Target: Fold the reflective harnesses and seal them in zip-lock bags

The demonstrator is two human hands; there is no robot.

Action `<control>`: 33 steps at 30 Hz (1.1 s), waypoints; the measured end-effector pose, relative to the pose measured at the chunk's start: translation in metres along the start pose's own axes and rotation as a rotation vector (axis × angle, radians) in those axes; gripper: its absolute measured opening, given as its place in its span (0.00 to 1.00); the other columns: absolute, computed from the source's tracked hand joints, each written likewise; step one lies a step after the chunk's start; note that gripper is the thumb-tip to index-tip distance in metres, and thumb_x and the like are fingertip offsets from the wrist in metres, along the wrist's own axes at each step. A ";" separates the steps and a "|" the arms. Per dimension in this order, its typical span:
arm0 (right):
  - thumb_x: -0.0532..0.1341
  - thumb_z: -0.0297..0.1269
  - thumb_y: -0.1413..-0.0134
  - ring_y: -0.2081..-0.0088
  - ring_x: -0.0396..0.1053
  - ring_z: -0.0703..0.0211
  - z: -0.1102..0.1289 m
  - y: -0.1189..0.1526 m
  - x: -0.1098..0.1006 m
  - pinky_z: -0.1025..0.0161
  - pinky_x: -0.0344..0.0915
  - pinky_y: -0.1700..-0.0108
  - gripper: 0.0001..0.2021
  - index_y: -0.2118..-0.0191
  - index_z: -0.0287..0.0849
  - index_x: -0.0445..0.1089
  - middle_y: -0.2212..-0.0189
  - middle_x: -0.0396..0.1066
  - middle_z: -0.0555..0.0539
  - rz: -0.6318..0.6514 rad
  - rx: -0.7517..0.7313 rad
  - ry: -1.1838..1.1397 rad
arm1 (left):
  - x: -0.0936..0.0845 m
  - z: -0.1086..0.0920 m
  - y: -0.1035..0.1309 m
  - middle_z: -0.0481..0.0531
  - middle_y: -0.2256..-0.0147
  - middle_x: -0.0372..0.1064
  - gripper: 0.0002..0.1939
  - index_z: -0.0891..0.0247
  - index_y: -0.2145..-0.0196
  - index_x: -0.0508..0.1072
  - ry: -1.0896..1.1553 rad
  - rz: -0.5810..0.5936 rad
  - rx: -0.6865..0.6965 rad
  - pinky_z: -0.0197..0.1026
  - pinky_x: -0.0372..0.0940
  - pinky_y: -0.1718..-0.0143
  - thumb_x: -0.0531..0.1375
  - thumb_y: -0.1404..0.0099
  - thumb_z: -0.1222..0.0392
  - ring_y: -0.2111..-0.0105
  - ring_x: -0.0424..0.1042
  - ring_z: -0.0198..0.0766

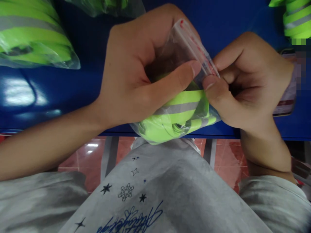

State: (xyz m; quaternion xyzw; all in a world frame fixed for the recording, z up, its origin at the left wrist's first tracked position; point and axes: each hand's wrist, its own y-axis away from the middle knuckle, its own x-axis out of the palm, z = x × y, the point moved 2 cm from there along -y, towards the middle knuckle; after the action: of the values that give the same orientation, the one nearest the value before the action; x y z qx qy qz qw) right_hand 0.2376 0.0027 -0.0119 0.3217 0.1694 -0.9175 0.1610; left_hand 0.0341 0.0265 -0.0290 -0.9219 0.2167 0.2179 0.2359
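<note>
A clear zip bag (170,48) with a red-marked seal strip hangs between my two hands at the table's near edge. Inside it lies a folded yellow-green piece with grey reflective bands (179,108), which looks like a safety vest. My left hand (143,71) grips the bag's top from the left, thumb along the front below the strip and fingers behind, mostly hidden. At the strip's right end, my right hand (243,77) pinches the seal between thumb and forefinger. The bag's lower end reaches slightly over the table edge.
The blue table (82,87) holds another bagged yellow-green item (31,35) at left and a partly seen bag (109,6) at the back. A yellow-green banded item (297,19) lies at far right. Behind my right hand rests a phone (286,100).
</note>
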 end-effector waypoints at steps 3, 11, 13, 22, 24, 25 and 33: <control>0.65 0.35 0.38 0.80 0.52 0.63 -0.001 0.001 0.001 0.58 0.51 0.72 0.08 0.64 0.51 0.64 0.81 0.57 0.56 -0.010 0.034 -0.031 | 0.001 0.001 0.000 0.38 0.59 0.71 0.07 0.62 0.53 0.72 0.013 -0.014 0.025 0.38 0.72 0.59 0.58 0.22 0.57 0.62 0.79 0.26; 0.68 0.34 0.42 0.79 0.54 0.61 -0.001 0.001 0.000 0.57 0.52 0.70 0.10 0.64 0.52 0.65 0.81 0.57 0.56 -0.021 0.020 -0.036 | 0.000 0.004 -0.002 0.40 0.61 0.72 0.07 0.62 0.55 0.70 -0.024 -0.023 0.089 0.42 0.73 0.61 0.58 0.23 0.56 0.61 0.81 0.33; 0.68 0.33 0.42 0.79 0.54 0.62 -0.001 0.001 0.000 0.57 0.52 0.69 0.11 0.64 0.52 0.64 0.81 0.57 0.57 -0.011 0.015 -0.046 | -0.001 0.003 -0.002 0.40 0.61 0.71 0.07 0.62 0.55 0.70 -0.024 -0.022 0.076 0.41 0.73 0.61 0.58 0.23 0.56 0.61 0.81 0.32; 0.67 0.31 0.43 0.78 0.53 0.64 -0.002 -0.001 0.000 0.58 0.52 0.68 0.11 0.64 0.50 0.63 0.81 0.56 0.57 0.001 -0.013 -0.059 | -0.001 -0.001 -0.005 0.44 0.64 0.68 0.32 0.64 0.58 0.72 0.020 0.004 0.054 0.44 0.72 0.63 0.42 0.25 0.34 0.56 0.83 0.41; 0.67 0.33 0.43 0.79 0.53 0.63 -0.002 -0.002 0.000 0.58 0.52 0.69 0.11 0.64 0.51 0.63 0.81 0.56 0.57 0.005 -0.001 -0.056 | -0.001 0.000 -0.005 0.44 0.63 0.69 0.32 0.63 0.57 0.72 0.018 -0.001 0.058 0.44 0.73 0.62 0.43 0.24 0.33 0.58 0.83 0.40; 0.67 0.34 0.43 0.79 0.53 0.62 -0.002 -0.002 0.001 0.58 0.52 0.69 0.10 0.64 0.51 0.63 0.81 0.56 0.57 0.012 0.017 -0.054 | -0.001 0.000 -0.006 0.44 0.63 0.69 0.32 0.63 0.57 0.72 0.014 0.001 0.061 0.44 0.73 0.62 0.44 0.25 0.32 0.59 0.83 0.38; 0.69 0.42 0.41 0.79 0.56 0.60 0.000 -0.001 -0.001 0.58 0.51 0.70 0.10 0.65 0.53 0.65 0.82 0.56 0.56 0.029 0.100 -0.043 | -0.001 -0.002 -0.010 0.45 0.64 0.69 0.35 0.65 0.60 0.72 0.009 0.035 0.048 0.46 0.75 0.62 0.46 0.28 0.28 0.62 0.82 0.39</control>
State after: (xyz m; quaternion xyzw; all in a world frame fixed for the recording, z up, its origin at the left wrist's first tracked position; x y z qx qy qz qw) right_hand 0.2381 0.0036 -0.0111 0.3120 0.1154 -0.9291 0.1615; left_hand 0.0388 0.0337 -0.0234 -0.9130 0.2388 0.2126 0.2532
